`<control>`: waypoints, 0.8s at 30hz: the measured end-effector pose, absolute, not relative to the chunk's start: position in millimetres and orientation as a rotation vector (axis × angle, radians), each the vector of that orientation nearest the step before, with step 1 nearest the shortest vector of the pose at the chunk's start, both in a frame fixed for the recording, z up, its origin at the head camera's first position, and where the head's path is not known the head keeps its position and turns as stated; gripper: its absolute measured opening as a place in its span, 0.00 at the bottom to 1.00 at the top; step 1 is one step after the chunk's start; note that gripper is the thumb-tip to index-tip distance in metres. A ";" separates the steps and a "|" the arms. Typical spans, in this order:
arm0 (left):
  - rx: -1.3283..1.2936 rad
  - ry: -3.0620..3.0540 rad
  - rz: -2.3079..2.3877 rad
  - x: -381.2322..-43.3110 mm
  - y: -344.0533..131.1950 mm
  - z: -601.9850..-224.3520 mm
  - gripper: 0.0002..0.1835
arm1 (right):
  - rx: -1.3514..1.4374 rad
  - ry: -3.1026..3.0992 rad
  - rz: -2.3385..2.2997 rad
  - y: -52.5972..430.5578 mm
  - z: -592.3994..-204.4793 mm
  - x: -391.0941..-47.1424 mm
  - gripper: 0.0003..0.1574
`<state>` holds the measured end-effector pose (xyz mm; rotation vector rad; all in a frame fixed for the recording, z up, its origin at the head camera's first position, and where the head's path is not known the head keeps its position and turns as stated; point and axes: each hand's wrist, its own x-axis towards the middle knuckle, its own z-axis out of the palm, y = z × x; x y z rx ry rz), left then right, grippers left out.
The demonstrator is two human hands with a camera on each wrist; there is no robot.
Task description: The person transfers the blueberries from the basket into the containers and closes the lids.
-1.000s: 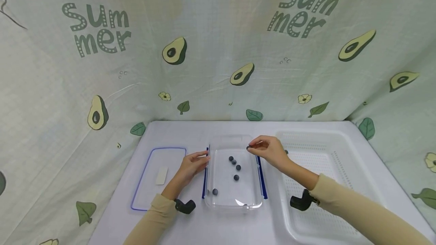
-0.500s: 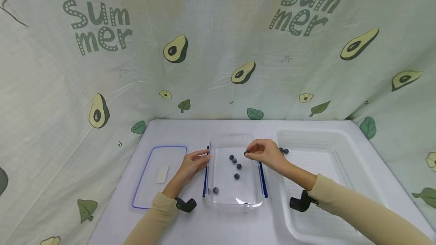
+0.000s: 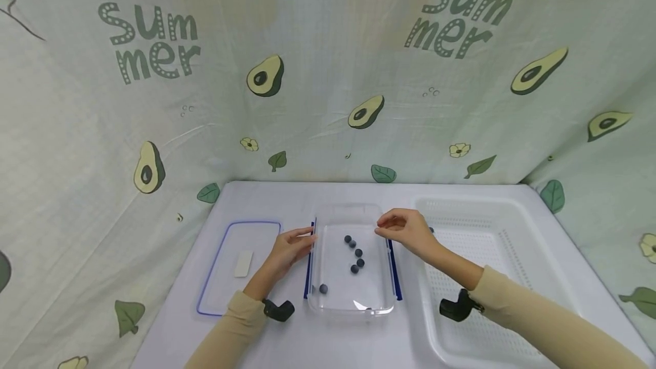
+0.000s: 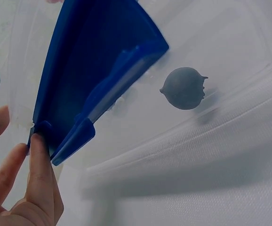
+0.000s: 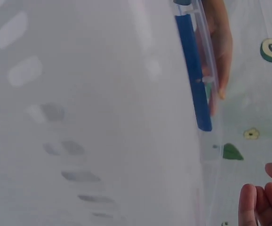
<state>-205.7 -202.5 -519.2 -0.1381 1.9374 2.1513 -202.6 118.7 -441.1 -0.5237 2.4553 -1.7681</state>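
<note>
A clear plastic box [image 3: 328,309] with blue side latches stands mid-table, several blueberries [image 3: 359,253] loose on its floor. At its left rim, my left hand [image 3: 287,252] grips the side wall. In the left wrist view, those fingers touch the raised blue latch [image 4: 98,70], and one blueberry [image 4: 183,88] shows through the wall. Over the box's far right corner hovers my right hand [image 3: 407,232], with nothing visible between thumb and fingers. The right wrist view catches its fingertips [image 5: 248,197] at the lower right, thumb apart from them.
On the right lies a white perforated basket [image 3: 435,323]; a blueberry [image 3: 431,230] shows in it beside my right wrist. A clear lid [image 3: 212,292] with a blue seal lies at the left, a small white rectangle [image 3: 243,264] on it. Behind hangs a printed curtain [image 3: 318,44].
The right hand has let go of the blueberry it was pinching and moved slightly right. One more blueberry now lies among those in the box. The left hand has stayed on the rim.
</note>
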 end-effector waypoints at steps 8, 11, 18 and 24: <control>-0.130 1.939 2.151 -206.3 -202.2 -518.3 0.25 | -0.459 2.538 -1.885 143.2 -434.8 -207.1 0.13; -0.125 1.946 2.148 -206.5 -202.4 -519.0 0.25 | -0.443 2.576 -1.922 155.0 -434.4 -209.2 0.14; -0.137 1.941 2.146 -205.4 -202.2 -518.3 0.25 | -0.356 2.650 -1.920 179.8 -444.1 -215.7 0.18; -0.134 1.945 2.147 -204.8 -202.3 -517.4 0.26 | -0.297 2.752 -1.872 196.2 -458.8 -219.7 0.15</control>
